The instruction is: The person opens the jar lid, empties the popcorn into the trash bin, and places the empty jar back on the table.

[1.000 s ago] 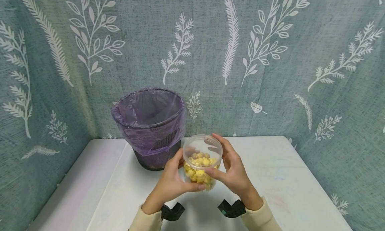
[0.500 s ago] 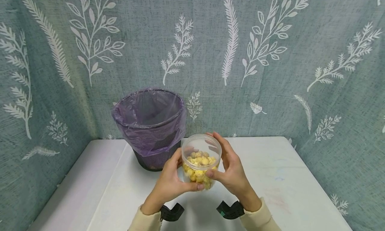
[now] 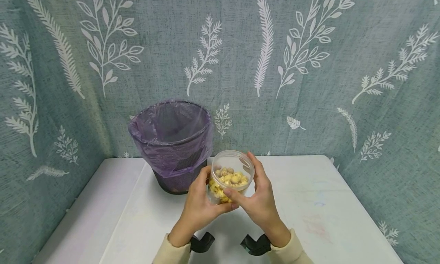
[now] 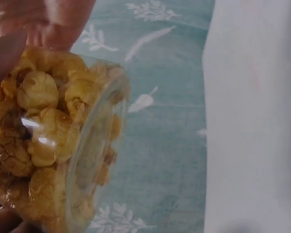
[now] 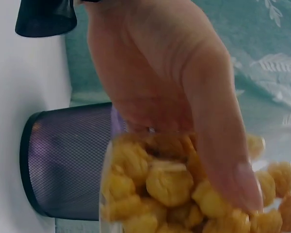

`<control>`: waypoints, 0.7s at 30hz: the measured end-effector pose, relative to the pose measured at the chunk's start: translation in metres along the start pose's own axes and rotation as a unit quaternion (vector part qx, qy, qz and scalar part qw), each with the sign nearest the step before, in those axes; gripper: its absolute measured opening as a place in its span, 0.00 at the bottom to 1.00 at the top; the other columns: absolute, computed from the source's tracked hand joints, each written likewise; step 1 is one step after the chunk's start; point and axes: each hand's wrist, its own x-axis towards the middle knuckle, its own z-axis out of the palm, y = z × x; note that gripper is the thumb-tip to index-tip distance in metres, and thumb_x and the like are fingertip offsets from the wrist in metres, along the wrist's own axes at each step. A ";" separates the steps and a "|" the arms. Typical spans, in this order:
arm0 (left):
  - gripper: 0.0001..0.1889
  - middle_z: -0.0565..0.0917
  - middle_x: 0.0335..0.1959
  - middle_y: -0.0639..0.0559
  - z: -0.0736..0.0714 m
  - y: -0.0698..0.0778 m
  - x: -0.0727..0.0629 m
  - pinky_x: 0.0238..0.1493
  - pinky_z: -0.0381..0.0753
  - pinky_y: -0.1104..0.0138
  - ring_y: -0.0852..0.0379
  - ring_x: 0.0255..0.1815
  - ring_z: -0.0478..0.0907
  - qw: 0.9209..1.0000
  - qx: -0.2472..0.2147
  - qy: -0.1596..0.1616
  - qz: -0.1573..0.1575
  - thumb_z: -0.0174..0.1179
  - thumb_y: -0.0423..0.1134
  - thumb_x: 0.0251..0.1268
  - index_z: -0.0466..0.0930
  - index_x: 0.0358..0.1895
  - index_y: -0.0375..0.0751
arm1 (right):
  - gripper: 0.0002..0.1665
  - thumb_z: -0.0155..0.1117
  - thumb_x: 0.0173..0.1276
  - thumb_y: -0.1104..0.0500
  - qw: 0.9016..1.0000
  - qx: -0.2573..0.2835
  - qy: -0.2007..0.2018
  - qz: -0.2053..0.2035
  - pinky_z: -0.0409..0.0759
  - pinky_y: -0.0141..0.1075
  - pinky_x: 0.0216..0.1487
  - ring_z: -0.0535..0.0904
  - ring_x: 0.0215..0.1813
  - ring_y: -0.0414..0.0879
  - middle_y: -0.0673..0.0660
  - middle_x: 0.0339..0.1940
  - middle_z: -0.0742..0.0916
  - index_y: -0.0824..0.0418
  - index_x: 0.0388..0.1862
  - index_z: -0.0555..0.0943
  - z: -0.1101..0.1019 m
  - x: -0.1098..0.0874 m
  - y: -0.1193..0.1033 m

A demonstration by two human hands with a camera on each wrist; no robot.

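In the head view a clear round plastic jar [image 3: 220, 161] partly full of yellow caramel popcorn [image 3: 234, 178] is held above the table, its top tilted towards me. Whether a clear lid covers it I cannot tell. My left hand [image 3: 199, 204] grips its left side and lower front. From the right, my right hand [image 3: 258, 198] holds it, thumb across the front and fingers behind the far side. The left wrist view shows popcorn [image 4: 41, 90] through the jar wall and base [image 4: 94, 145]. In the right wrist view the thumb [image 5: 218, 131] presses the jar's side.
A black mesh bin [image 3: 178, 182] lined with a purple plastic bag [image 3: 172, 157] stands just left of the jar, behind my left hand. The white table [image 3: 326, 210] backs onto a green leaf-patterned curtain [image 3: 240, 65], which also hangs along both sides.
The jar has risen a little and its base has swung to the left. Both wrists have drawn closer together, and the right thumb lies further left on the jar. The bin has stayed put.
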 end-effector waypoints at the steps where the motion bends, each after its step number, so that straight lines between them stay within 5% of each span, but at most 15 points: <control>1: 0.52 0.81 0.60 0.53 -0.001 0.000 0.000 0.56 0.82 0.53 0.55 0.58 0.80 1.000 -0.006 -0.005 -0.001 0.90 0.47 0.39 0.70 0.71 0.39 | 0.59 0.82 0.59 0.67 1.000 0.009 -0.007 0.003 0.64 0.53 0.77 0.70 0.76 0.59 0.63 0.77 0.74 0.66 0.83 0.58 -0.002 0.000 0.000; 6: 0.51 0.82 0.61 0.55 -0.006 -0.002 0.001 0.60 0.82 0.54 0.54 0.59 0.82 0.996 -0.066 -0.052 -0.010 0.89 0.46 0.42 0.70 0.72 0.44 | 0.55 0.80 0.62 0.66 0.995 0.074 -0.065 0.004 0.68 0.39 0.75 0.72 0.73 0.58 0.65 0.75 0.75 0.66 0.82 0.59 -0.014 0.004 0.001; 14: 0.51 0.83 0.65 0.54 -0.016 0.000 0.004 0.65 0.79 0.56 0.50 0.63 0.81 0.983 -0.142 -0.117 0.002 0.88 0.37 0.43 0.68 0.75 0.45 | 0.57 0.79 0.67 0.53 0.973 0.171 -0.155 -0.022 0.64 0.39 0.77 0.65 0.78 0.63 0.70 0.77 0.69 0.70 0.83 0.56 -0.029 0.012 0.003; 18: 0.50 0.83 0.63 0.54 -0.011 0.000 0.002 0.65 0.79 0.55 0.51 0.62 0.81 0.988 -0.130 -0.088 -0.004 0.88 0.39 0.44 0.68 0.74 0.44 | 0.58 0.79 0.68 0.50 0.982 0.143 -0.118 -0.041 0.60 0.37 0.79 0.65 0.79 0.59 0.68 0.79 0.69 0.72 0.82 0.56 -0.023 0.009 0.003; 21: 0.50 0.82 0.63 0.55 -0.003 0.001 0.000 0.63 0.79 0.52 0.53 0.62 0.80 0.995 -0.094 -0.041 -0.014 0.88 0.43 0.44 0.69 0.73 0.44 | 0.56 0.81 0.65 0.51 0.996 0.037 -0.039 -0.066 0.62 0.40 0.79 0.68 0.78 0.56 0.66 0.78 0.72 0.69 0.82 0.60 -0.013 0.004 0.002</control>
